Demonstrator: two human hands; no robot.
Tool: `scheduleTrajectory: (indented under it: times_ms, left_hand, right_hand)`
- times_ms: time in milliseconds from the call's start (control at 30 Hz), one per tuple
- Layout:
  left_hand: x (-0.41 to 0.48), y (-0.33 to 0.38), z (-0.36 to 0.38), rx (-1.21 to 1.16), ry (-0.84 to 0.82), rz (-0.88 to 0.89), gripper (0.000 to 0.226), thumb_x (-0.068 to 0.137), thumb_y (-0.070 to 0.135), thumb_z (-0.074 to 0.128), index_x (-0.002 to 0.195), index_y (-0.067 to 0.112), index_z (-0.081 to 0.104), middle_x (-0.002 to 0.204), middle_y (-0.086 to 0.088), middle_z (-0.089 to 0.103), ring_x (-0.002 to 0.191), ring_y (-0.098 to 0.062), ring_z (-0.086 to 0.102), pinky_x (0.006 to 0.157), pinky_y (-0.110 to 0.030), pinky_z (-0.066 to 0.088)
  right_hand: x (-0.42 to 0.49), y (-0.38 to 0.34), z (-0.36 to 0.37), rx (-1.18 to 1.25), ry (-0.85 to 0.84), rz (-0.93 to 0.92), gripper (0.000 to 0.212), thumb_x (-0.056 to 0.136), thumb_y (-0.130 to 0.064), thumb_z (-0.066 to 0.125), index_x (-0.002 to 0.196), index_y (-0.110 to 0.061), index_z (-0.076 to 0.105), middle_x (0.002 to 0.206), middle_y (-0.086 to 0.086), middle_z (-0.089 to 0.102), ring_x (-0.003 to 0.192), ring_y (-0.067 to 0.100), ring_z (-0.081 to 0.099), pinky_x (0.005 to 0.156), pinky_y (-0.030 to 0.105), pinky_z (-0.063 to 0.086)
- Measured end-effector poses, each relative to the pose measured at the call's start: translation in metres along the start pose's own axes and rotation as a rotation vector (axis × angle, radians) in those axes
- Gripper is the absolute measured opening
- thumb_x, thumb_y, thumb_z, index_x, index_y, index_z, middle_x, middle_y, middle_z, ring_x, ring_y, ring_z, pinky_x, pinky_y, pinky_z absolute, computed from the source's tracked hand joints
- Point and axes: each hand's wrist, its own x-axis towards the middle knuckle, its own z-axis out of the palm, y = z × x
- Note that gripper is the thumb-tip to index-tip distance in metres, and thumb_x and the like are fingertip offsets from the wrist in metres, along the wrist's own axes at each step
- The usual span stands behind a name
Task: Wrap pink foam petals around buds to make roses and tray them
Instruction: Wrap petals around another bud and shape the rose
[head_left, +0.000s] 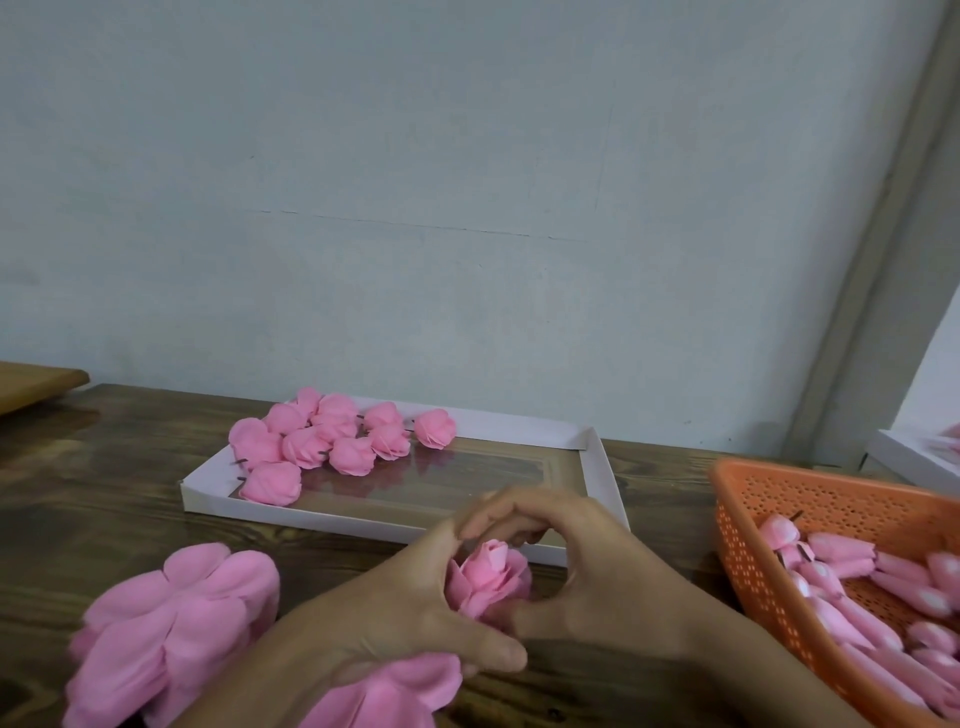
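Note:
Both hands meet at the table's near middle around one pink foam rose (488, 577), a bud with petals folded up around it. My left hand (395, 618) cups it from the left and below. My right hand (582, 566) pinches its petals from the right and above. A stack of flat pink petal sheets (176, 623) lies at the near left, and another sheet (395, 691) sits under my left wrist. The white tray (597, 483) behind my hands holds several finished roses (332, 436) in its far-left part.
An orange perforated basket (769, 499) at the right holds several pink buds (852, 587) with short stems. A second white box (909, 457) sits at the far right edge. The wall rises right behind the wooden table (104, 478). A wooden board (31, 384) lies far left.

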Motion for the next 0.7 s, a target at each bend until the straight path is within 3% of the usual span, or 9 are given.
scheduleTrajectory:
  times_ms: [67,133,233,333,400,467,533,600,700]
  left_hand:
    - [-0.001,-0.002,-0.002,-0.1,0.013,-0.049,0.085,0.078,-0.01,0.082,0.145,0.033,0.052,0.14,-0.002,0.066,0.12,-0.022,0.069,0.086,-0.045,0.059]
    - [-0.003,-0.004,-0.003,-0.209,-0.016,-0.077,0.078,0.084,-0.011,0.074,0.143,0.033,0.052,0.121,-0.009,0.074,0.095,-0.026,0.074,0.07,-0.034,0.06]
    - [-0.004,-0.005,-0.004,-0.324,-0.03,-0.074,0.069,0.087,-0.011,0.068,0.138,0.036,0.061,0.116,-0.017,0.073,0.09,-0.03,0.071,0.069,-0.034,0.057]
    - [-0.004,-0.008,-0.005,-0.421,-0.016,-0.089,0.084,0.081,-0.007,0.08,0.148,0.036,0.053,0.118,-0.031,0.065,0.088,-0.034,0.067,0.066,-0.035,0.052]
    - [-0.004,-0.009,-0.003,-0.468,-0.073,-0.065,0.085,0.078,-0.006,0.083,0.147,0.037,0.055,0.116,-0.033,0.059,0.082,-0.03,0.065,0.062,-0.031,0.049]
    - [-0.002,-0.01,0.0,-0.495,-0.111,-0.051,0.087,0.08,-0.009,0.079,0.15,0.033,0.051,0.129,-0.036,0.053,0.078,-0.027,0.063,0.058,-0.028,0.047]
    - [0.0,-0.011,0.003,-0.511,-0.15,-0.049,0.089,0.083,-0.014,0.068,0.157,0.025,0.04,0.135,-0.024,0.062,0.076,-0.023,0.061,0.057,-0.024,0.046]
    - [0.001,-0.011,0.005,-0.547,-0.179,-0.082,0.086,0.084,-0.014,0.063,0.158,0.022,0.038,0.103,-0.006,0.073,0.074,-0.02,0.06,0.056,-0.022,0.046]
    - [0.001,-0.009,0.005,-0.555,-0.07,-0.088,0.066,0.078,-0.01,0.064,0.137,0.012,0.046,0.081,-0.009,0.062,0.064,-0.019,0.057,0.05,-0.024,0.04]
  right_hand:
    - [0.001,0.001,-0.002,0.028,0.004,-0.002,0.055,0.071,-0.013,0.091,0.118,-0.031,0.069,0.124,-0.014,0.071,0.112,0.017,0.069,0.099,0.046,0.052]
    - [0.001,0.001,-0.003,0.063,0.005,-0.001,0.055,0.07,-0.011,0.091,0.118,-0.027,0.07,0.122,-0.014,0.072,0.111,0.016,0.07,0.099,0.04,0.052]
    - [0.0,0.003,-0.005,0.158,0.009,0.018,0.056,0.069,-0.01,0.089,0.118,-0.03,0.069,0.117,-0.009,0.076,0.112,0.014,0.071,0.099,0.036,0.055]
    - [0.001,0.007,-0.007,0.236,-0.005,0.02,0.059,0.07,-0.005,0.089,0.119,-0.031,0.069,0.116,-0.003,0.077,0.116,0.017,0.07,0.108,0.038,0.05]
    - [0.001,0.011,-0.005,0.29,-0.031,0.013,0.06,0.071,-0.002,0.089,0.122,-0.027,0.068,0.112,0.0,0.078,0.115,0.019,0.071,0.113,0.043,0.045]
    - [0.0,0.012,-0.004,0.341,-0.051,0.005,0.059,0.073,0.001,0.087,0.123,-0.023,0.068,0.11,0.003,0.079,0.113,0.021,0.072,0.113,0.041,0.044]
    - [0.0,0.013,-0.004,0.378,-0.074,-0.007,0.058,0.075,0.004,0.085,0.125,-0.02,0.066,0.111,0.006,0.079,0.113,0.022,0.072,0.11,0.034,0.045]
    - [0.0,0.013,-0.002,0.393,-0.095,-0.031,0.058,0.077,0.007,0.082,0.127,-0.017,0.066,0.115,0.007,0.078,0.116,0.023,0.071,0.109,0.032,0.046]
    - [0.003,0.012,0.006,0.406,0.016,-0.085,0.059,0.079,0.01,0.079,0.13,-0.019,0.067,0.124,0.004,0.074,0.121,0.024,0.068,0.11,0.033,0.048]
